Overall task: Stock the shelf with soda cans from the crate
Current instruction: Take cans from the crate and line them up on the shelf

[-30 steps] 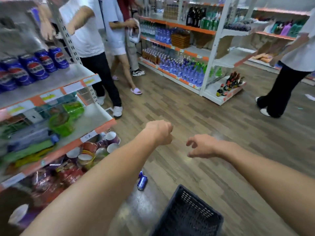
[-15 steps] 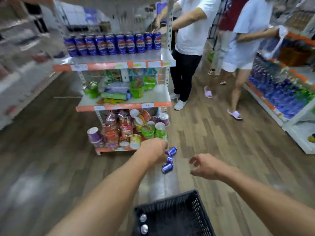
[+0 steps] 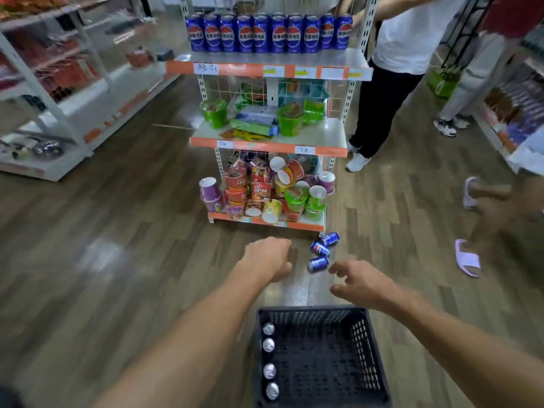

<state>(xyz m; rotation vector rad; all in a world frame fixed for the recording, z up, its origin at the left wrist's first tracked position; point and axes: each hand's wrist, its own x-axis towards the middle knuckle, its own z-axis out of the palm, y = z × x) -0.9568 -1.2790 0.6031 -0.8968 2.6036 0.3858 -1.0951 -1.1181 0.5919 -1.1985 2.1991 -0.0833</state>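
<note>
- Head view is now facing the shelf unit squarely, where a second ago it was angled off toward the aisle; the black crate (image 3: 322, 356) is sitting nearest, on the floor just under both forearms, and far more of its inside is showing than before.
- Four soda cans (image 3: 269, 360) are standing upright in a row along the crate's left wall, silver tops up; the rest of the crate floor is looking bare, so I judge little stock is remaining to move.
- Just beyond the crate's far rim, the left hand (image 3: 269, 257) is hanging with its fingers curled under and seems to be holding nothing, though its palm side is hidden.
- Beside it, the right hand (image 3: 357, 282) is hovering with fingers spread and loosely bent, gripping nothing.
- Between and a little past the hands, three blue loose cans (image 3: 321, 251) are lying on their sides on the wooden floor (image 3: 117, 245), near the shelf unit's right foot; these have come fully into sight with the turn, and I judge they will need collecting too.
- Farther on, the bottom shelf (image 3: 265, 220) is heaped with noodle cups (image 3: 259, 189), and the middle shelf (image 3: 321, 136) is carrying green tubs and packets.
- Farthest, the top shelf (image 3: 265, 61) is already carrying a full-looking front row of upright blue cola cans (image 3: 269, 32), so any free space is probably behind that row.
- A bystander in a white shirt (image 3: 409, 36) is standing at the unit's right side.
</note>
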